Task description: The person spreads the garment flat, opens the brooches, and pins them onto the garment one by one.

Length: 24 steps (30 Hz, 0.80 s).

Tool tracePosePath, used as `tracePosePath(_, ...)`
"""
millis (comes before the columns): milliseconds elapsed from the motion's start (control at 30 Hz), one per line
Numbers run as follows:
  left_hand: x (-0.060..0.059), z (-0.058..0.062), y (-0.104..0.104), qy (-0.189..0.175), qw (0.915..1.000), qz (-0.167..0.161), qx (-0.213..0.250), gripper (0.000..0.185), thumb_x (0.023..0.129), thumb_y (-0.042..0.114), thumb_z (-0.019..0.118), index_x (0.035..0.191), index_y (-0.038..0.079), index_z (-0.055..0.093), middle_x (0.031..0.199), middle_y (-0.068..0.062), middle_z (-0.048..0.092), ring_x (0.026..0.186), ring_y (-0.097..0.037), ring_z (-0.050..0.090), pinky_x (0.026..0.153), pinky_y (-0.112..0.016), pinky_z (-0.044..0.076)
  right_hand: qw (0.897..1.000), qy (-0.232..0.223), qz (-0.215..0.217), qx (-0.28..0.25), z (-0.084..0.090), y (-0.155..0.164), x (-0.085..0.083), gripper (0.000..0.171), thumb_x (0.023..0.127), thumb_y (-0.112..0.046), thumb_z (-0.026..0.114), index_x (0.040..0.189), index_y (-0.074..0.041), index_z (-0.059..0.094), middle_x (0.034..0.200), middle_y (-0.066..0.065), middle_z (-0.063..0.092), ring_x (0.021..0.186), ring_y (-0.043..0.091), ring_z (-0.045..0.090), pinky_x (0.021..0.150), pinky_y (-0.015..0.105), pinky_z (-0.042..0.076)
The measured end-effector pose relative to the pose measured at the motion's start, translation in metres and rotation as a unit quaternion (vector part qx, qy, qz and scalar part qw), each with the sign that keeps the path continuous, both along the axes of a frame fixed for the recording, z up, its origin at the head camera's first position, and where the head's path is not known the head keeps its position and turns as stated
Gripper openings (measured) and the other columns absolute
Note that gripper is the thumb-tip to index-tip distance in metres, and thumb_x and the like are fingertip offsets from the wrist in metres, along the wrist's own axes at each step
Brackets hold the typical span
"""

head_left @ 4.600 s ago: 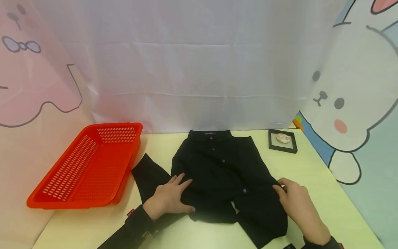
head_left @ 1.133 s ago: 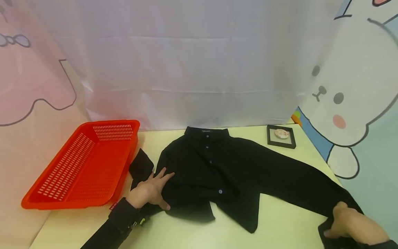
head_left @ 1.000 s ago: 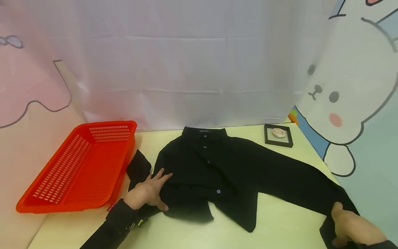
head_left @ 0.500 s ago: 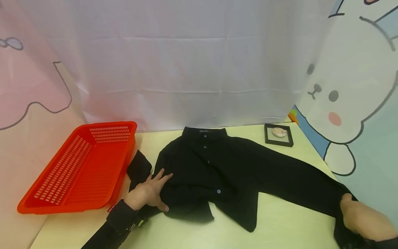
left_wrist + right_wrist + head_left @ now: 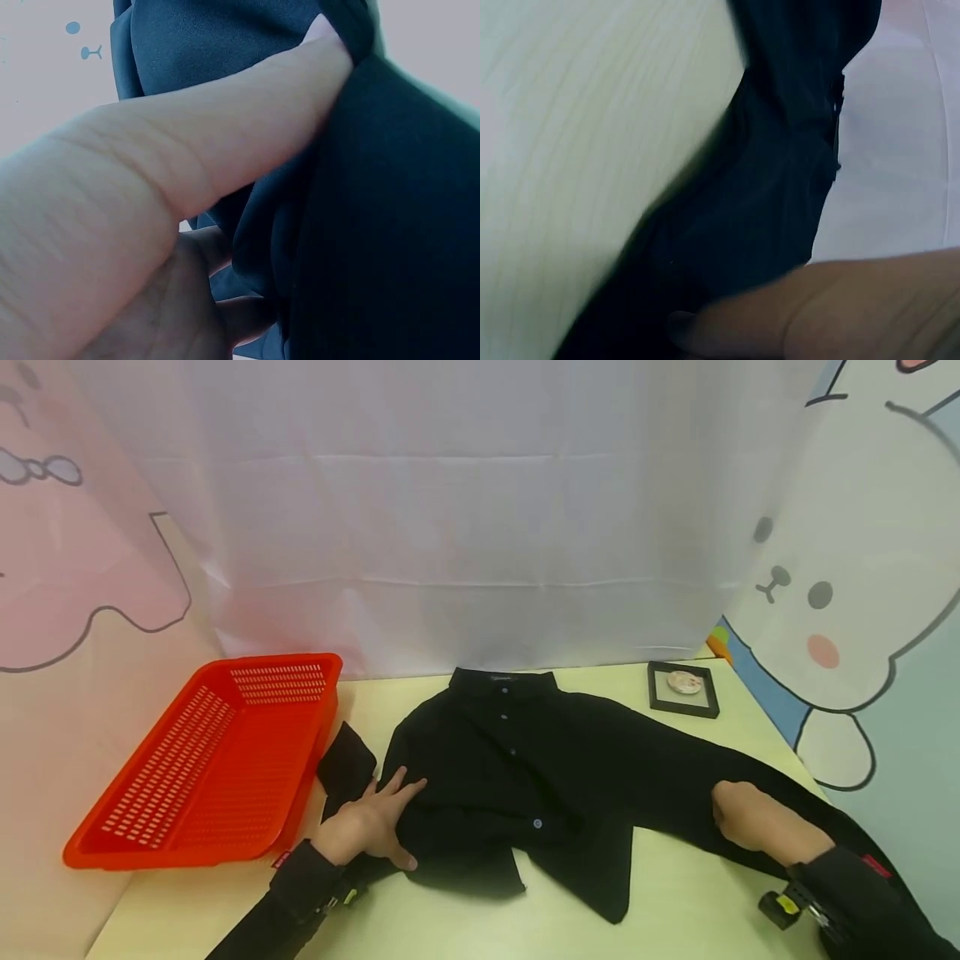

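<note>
One red basket (image 5: 247,760) at nine o'clock, apparently parked aside, within reach. Left hand (image 5: 372,824) at eight, fingers splayed, pressing rather than clutching black shirt (image 5: 480,768), seemingly to anchor it. Shirt mid-table, collar toward twelve; sleeve near basket lies bent, other sleeve (image 5: 667,768) runs out to four o'clock, presumably smoothed. Small dark frame (image 5: 683,709) at two, apart from cloth. Right hand (image 5: 768,824) over outstretched sleeve; cannot tell whether pinching. Pale table (image 5: 420,927); white sheet (image 5: 480,527) behind, rabbit print (image 5: 862,568) at two.
</note>
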<state>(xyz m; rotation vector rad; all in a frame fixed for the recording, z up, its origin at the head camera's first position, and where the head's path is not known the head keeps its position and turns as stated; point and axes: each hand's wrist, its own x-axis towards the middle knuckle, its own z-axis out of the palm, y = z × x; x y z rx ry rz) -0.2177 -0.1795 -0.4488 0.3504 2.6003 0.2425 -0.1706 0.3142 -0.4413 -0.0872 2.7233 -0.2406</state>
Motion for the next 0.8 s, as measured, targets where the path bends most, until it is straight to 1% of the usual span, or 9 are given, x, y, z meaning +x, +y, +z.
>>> tracePosePath(133,-0.001,0.0,0.001,0.001,1.0,0.002,-0.003,0.12,0.053,0.044,0.091,0.153,0.029,0.026,0.163,-0.008,0.009,0.142,-0.052,0.017,0.098,-0.075,0.029,0.999,-0.035,0.02,-0.035,0.003,-0.01,-0.006,0.014,0.09,-0.004,0.058,0.078,-0.006,0.051,0.07,0.005,0.046,0.061,0.018,0.043,0.058,0.032,0.035)
tracePosePath(233,-0.002,0.0,0.003,0.002,1.0,-0.004,-0.002,0.119,0.054,0.044,0.091,0.153,0.029,0.026,0.163,-0.008,0.009,0.142,-0.051,0.017,0.098,-0.075,0.029,0.996,-0.029,0.028,-0.083,0.013,-0.021,-0.007,0.011,0.089,-0.008,0.059,0.078,-0.007,0.055,0.067,0.002,0.047,0.058,0.015,0.043,0.056,0.03,0.035)
tracePosePath(333,-0.001,0.0,0.003,-0.001,1.0,-0.007,-0.001,0.119,0.055,0.045,0.091,0.153,0.029,0.025,0.163,-0.008,0.008,0.143,-0.051,0.016,0.098,-0.074,0.029,0.989,0.016,0.048,-0.14,0.027,-0.032,-0.008,0.011,0.09,-0.009,0.056,0.079,-0.01,0.057,0.065,-0.001,0.048,0.056,0.012,0.043,0.055,0.027,0.035)
tracePosePath(467,0.0,-0.001,0.003,-0.003,1.0,-0.006,-0.003,0.12,0.054,0.044,0.091,0.153,0.029,0.025,0.163,-0.008,0.008,0.143,-0.051,0.016,0.098,-0.074,0.03,0.97,0.091,0.063,-0.215,0.046,-0.043,-0.01,0.009,0.094,-0.012,0.056,0.086,-0.011,0.057,0.073,-0.002,0.051,0.065,0.008,0.049,0.058,0.024,0.041)
tracePosePath(533,0.0,-0.001,0.003,-0.002,1.0,-0.006,-0.004,0.12,0.054,0.044,0.091,0.153,0.029,0.025,0.163,-0.008,0.008,0.143,-0.051,0.016,0.098,-0.074,0.03,0.962,0.137,0.053,-0.232,0.05,-0.043,-0.012,0.004,0.095,-0.011,0.056,0.093,-0.008,0.058,0.083,0.002,0.058,0.076,0.014,0.059,0.066,0.028,0.05)
tracePosePath(600,0.0,-0.001,0.003,0.0,1.0,-0.007,-0.003,0.119,0.055,0.044,0.091,0.153,0.029,0.025,0.163,-0.008,0.009,0.143,-0.051,0.016,0.098,-0.074,0.03,0.957,0.182,0.034,-0.224,0.052,-0.039,-0.011,0.009,0.096,-0.009,0.056,0.103,-0.004,0.057,0.094,0.01,0.063,0.087,0.024,0.065,0.074,0.036,0.055)
tracePosePath(700,0.0,-0.001,0.002,0.001,1.0,-0.007,-0.003,0.119,0.055,0.045,0.091,0.153,0.029,0.025,0.163,-0.008,0.009,0.143,-0.051,0.016,0.098,-0.074,0.03,0.964,0.191,0.01,-0.186,0.048,-0.028,-0.007,0.019,0.095,-0.01,0.057,0.11,0.001,0.055,0.102,0.018,0.067,0.09,0.034,0.067,0.073,0.046,0.056)
tracePosePath(733,0.0,-0.001,0.002,0.001,1.0,-0.008,-0.004,0.119,0.055,0.045,0.091,0.153,0.03,0.025,0.163,-0.008,0.008,0.143,-0.051,0.016,0.098,-0.074,0.03,0.97,0.173,0.012,-0.17,0.045,-0.023,-0.005,0.021,0.094,-0.011,0.058,0.11,0.002,0.056,0.1,0.018,0.067,0.089,0.034,0.067,0.072,0.045,0.055)
tracePosePath(800,0.0,-0.001,0.001,0.001,0.9999,-0.008,-0.007,0.12,0.054,0.046,0.091,0.153,0.03,0.025,0.163,-0.007,0.008,0.143,-0.051,0.016,0.097,-0.073,0.032,0.985,0.098,0.023,-0.138,0.037,-0.013,0.0,0.029,0.093,-0.018,0.063,0.113,0.003,0.058,0.103,0.018,0.068,0.092,0.034,0.066,0.074,0.046,0.054)
